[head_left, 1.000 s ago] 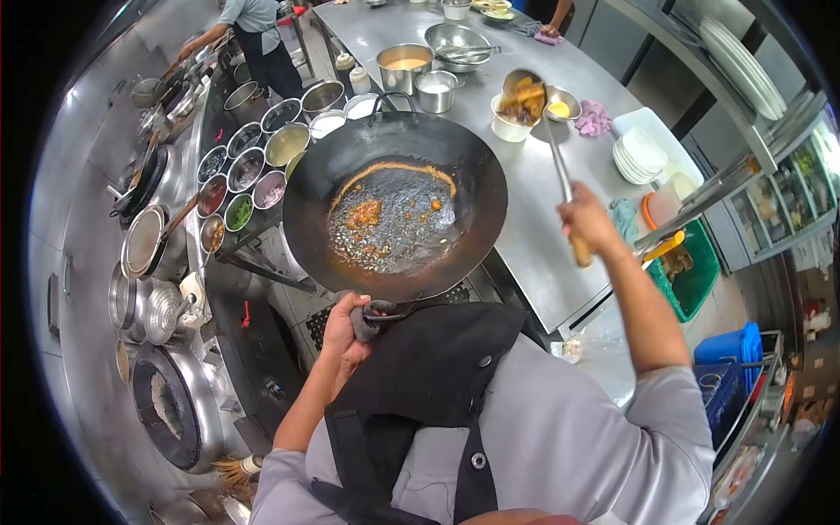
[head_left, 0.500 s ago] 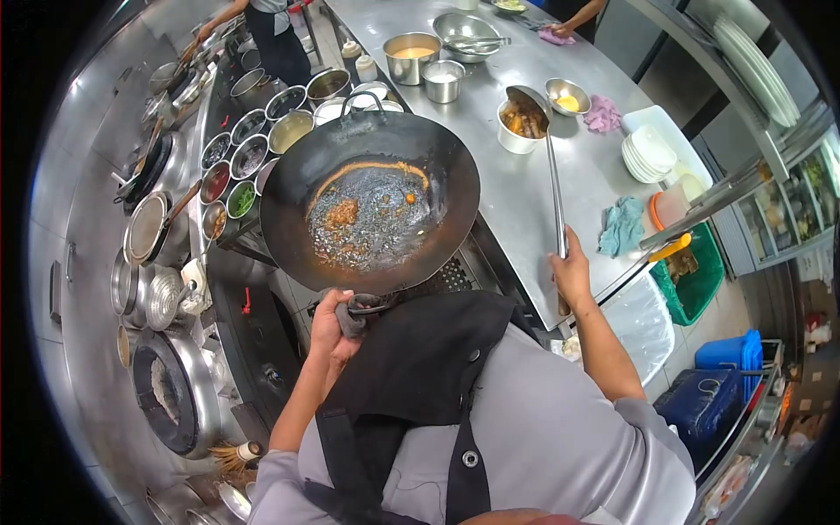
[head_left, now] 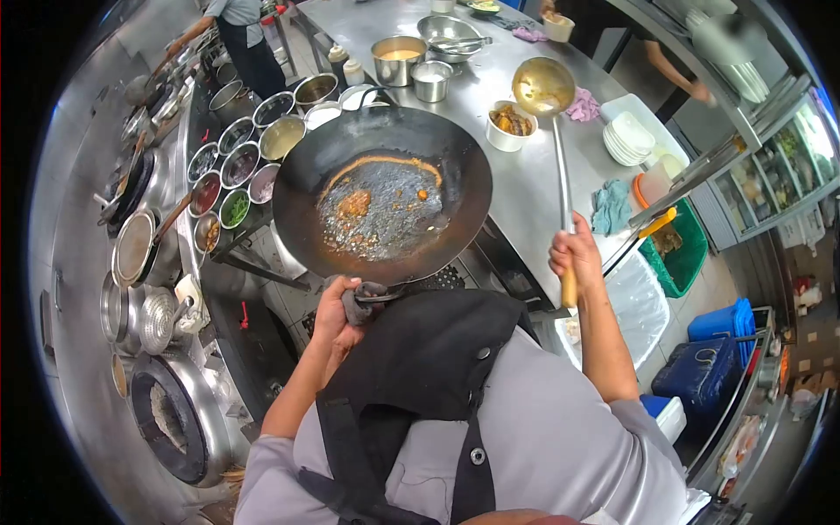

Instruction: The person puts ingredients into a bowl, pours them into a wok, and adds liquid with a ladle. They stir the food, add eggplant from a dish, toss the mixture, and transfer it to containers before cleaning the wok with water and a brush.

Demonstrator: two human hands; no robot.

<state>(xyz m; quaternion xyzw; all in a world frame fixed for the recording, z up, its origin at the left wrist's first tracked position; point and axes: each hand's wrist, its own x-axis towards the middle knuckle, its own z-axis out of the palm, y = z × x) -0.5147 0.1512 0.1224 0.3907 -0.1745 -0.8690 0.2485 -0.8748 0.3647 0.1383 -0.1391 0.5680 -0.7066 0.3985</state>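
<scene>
My left hand is closed around the near handle of a large black wok, with a dark grey cloth wrapped between hand and handle. Oily brown residue and a few bits of food cling to the wok's bottom. In my right hand is the wooden grip of a long metal ladle. Its bowl is raised, coated with brown sauce, just up and right of a white tub. Chunks of brown food fill that tub, which stands on the steel table.
Steel pots and bowls stand on the steel table. Several seasoning containers line the left. Stacked white dishes and a teal cloth lie right, near a green bin. Other people work at the far side.
The ladle has lifted from the white tub, leaving the food there, and my right hand has risen with it. The wok has shifted slightly right in view. A hand with a tub appears at the back.
</scene>
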